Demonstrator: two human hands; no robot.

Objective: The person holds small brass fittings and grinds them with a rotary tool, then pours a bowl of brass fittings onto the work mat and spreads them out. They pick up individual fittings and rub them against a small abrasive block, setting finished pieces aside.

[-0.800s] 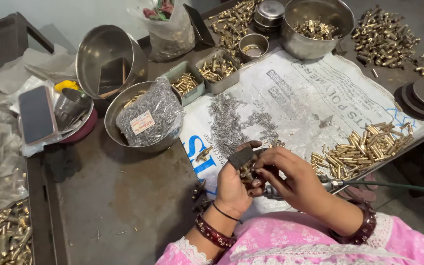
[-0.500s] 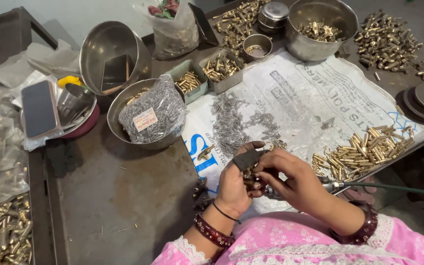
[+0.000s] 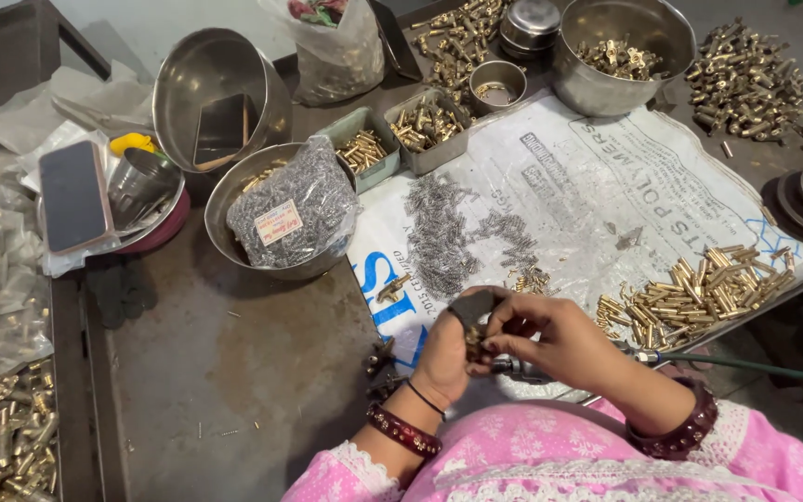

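I note my left hand (image 3: 446, 358) and right hand (image 3: 550, 336) pinching one small brass fitting (image 3: 472, 342) together above the surface's (image 3: 234, 372) near edge; its axis direction is undeterminable, fingers hiding it.

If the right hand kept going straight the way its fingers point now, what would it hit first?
The right hand points toward the person's left, so it would first meet the small brass part pinched in the left hand, which it looks to be touching already. Beyond that lies the bare metal tabletop, though depth is hard to judge.
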